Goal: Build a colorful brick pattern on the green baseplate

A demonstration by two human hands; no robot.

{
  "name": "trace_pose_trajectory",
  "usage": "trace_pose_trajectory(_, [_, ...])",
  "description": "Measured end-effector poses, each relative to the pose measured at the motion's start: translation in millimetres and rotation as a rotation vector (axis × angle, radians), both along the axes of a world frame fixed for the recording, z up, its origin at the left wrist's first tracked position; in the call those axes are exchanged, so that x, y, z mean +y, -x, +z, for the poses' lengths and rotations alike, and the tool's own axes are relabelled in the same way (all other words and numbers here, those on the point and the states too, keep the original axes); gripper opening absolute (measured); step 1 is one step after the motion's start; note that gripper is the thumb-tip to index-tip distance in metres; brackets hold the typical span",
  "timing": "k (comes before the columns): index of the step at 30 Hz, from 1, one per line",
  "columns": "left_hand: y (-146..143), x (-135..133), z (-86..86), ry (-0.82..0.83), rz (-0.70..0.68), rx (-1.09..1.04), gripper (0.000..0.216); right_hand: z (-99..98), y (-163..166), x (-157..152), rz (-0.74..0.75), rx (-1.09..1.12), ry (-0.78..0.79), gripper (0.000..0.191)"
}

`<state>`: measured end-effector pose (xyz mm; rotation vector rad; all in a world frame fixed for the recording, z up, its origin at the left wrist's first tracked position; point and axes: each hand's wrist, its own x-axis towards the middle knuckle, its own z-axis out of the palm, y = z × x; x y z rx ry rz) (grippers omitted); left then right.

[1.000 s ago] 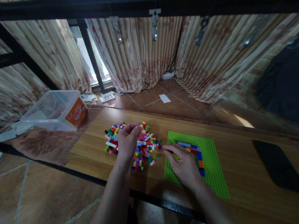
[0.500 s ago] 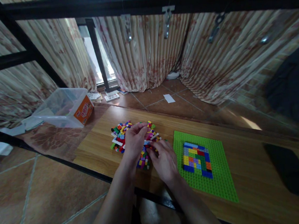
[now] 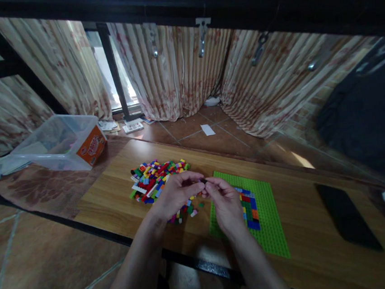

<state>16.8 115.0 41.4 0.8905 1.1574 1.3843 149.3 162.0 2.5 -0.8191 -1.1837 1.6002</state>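
Note:
Between the fingertips of both hands is a small dark building brick (image 3: 203,180). My left hand (image 3: 177,195) pinches it from the left, and my right hand (image 3: 226,204) from the right; fingers cover most of it. A pile of mixed building bricks (image 3: 151,175) lies on the wooden table (image 3: 104,189), partly behind my left hand. My right hand is over the left edge of the green baseplate (image 3: 271,218). On that plate sits a flat block of colourful bricks (image 3: 251,209), its left part hidden by my right hand.
A clear plastic box (image 3: 59,143) with an orange label stands beyond the table's left end. A dark flat object (image 3: 347,216) lies on the right of the table. Striped curtains (image 3: 178,68) hang behind a black metal bar (image 3: 179,9).
Both hands have moved from the brick pile towards the baseplate and now meet at a small dark brick. The view has shifted a little to the right.

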Motion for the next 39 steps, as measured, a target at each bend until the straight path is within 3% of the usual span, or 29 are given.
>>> trace_pose_trajectory(4, [-7.5, 4.4, -5.9, -0.052, 0.0, 0.14, 0.02, 0.7, -6.1, 1.3, -0.026, -0.058, -0.07, 0.017])
trace_pose_trajectory(8, [-9.7, 7.6, -14.0, -0.132, 0.028, 0.376, 0.014, 2.9, -14.6, 5.1, -0.069, -0.224, -0.247, 0.021])
trace_pose_trajectory(12, [-13.4, 7.6, -19.2, -0.204, 0.046, 0.589, 0.02, 4.0, -22.4, 10.1, -0.017, -0.351, -0.369, 0.011])
trace_pose_trajectory(21, [-19.9, 6.7, -19.3, -0.243, -0.014, 0.624, 0.011, 12.2, -24.6, 11.3, 0.031, -0.183, -0.099, 0.014])
trace_pose_trajectory(31, [-19.5, 6.3, -18.8, -0.176, -0.112, 0.365, 0.017, 11.5, -29.7, 5.1, 0.001, -0.002, 0.107, 0.02])
trace_pose_trajectory(34, [-14.8, 6.2, -17.5, -0.147, -0.09, 0.441, 0.016, 13.7, -40.9, 11.1, -0.039, 0.007, 0.103, 0.027])
trace_pose_trajectory(39, [-6.6, 2.6, -15.4, -0.098, -0.071, 0.743, 0.013, 17.3, -76.4, 30.9, -0.184, -0.176, -0.063, 0.025])
